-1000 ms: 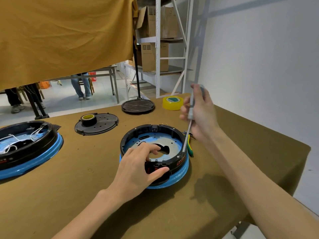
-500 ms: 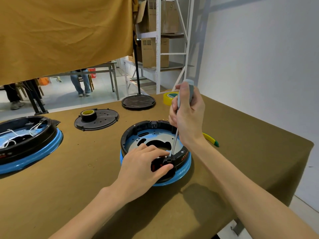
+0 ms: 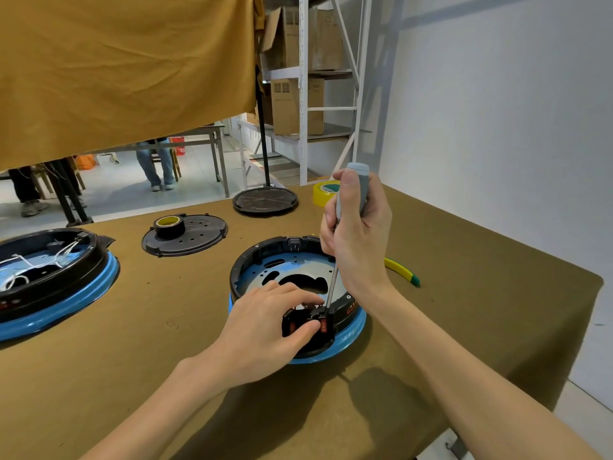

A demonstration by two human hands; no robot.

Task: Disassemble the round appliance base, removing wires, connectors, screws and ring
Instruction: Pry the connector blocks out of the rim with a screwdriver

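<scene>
The round appliance base, black with a blue rim and a blue-grey metal plate inside, lies on the brown table in front of me. My left hand pinches a small black connector block with red parts at the base's near edge, thumb and fingers around it. My right hand grips a grey-handled screwdriver held nearly upright. Its thin shaft runs down to the block, with the tip right beside my left fingertips.
A second, larger base with white wires lies at the left. A black lid with a tape roll, a black disc, yellow tape and a yellow-green tool are on the table. The table edge drops off at right.
My right hand carried the screwdriver from beside the base's right rim to above its near edge and stood it upright. My left hand's grip on the connector block tightened.
</scene>
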